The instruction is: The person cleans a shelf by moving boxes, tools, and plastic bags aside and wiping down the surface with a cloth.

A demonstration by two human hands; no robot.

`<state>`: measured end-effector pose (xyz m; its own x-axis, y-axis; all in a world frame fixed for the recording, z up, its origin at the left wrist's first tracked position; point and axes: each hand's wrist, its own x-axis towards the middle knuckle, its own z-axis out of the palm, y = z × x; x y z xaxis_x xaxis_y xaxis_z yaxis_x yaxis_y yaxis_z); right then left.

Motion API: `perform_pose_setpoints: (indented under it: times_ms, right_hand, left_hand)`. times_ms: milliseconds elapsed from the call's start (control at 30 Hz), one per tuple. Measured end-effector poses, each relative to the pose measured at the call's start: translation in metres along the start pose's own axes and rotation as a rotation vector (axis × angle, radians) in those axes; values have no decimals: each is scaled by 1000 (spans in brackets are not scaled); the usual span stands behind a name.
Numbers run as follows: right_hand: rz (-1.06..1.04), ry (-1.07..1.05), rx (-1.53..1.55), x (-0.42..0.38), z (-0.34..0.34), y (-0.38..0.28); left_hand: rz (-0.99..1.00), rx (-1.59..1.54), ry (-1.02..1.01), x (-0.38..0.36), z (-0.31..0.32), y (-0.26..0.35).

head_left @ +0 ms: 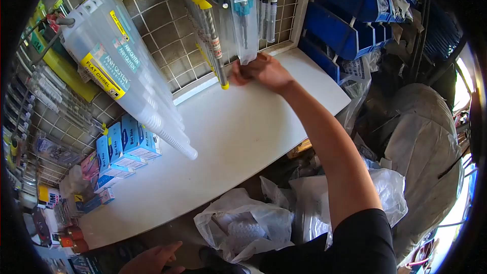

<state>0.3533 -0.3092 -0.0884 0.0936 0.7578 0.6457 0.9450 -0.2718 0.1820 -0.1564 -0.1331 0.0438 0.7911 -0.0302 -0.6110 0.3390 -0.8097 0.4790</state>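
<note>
My right hand [264,72] reaches out to the rack, at the lower end of a hanging clear plastic pack [244,25] with a drill bit inside. Its fingers are partly blurred and overlap the bottom of the pack; I cannot tell whether they grip it. Just left of that hand hangs a long drill bit [212,33] with a yellow holder on top and a yellow tip. Low in the view, my left hand [152,260] is held near my body, fingers stretched out and holding nothing.
Below the wire grid [152,30] runs a white shelf [223,137]. Clear flat chisel packs [119,66] hang over its left part, near blue boxes [124,144]. Blue bins [335,30] stand at right. Plastic bags [243,223] lie below the shelf's front edge.
</note>
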Motion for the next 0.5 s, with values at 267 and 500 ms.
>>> perform_pose_setpoints:
  times_ms: [267,500]
  right_hand:
    - [398,-78,-353,-33,-17,61]
    - [1088,-324,-153,2,0,59]
  left_hand:
    - [-57,-46,10,6,-1,5]
    - [50,-143,6,-6,-5,-5]
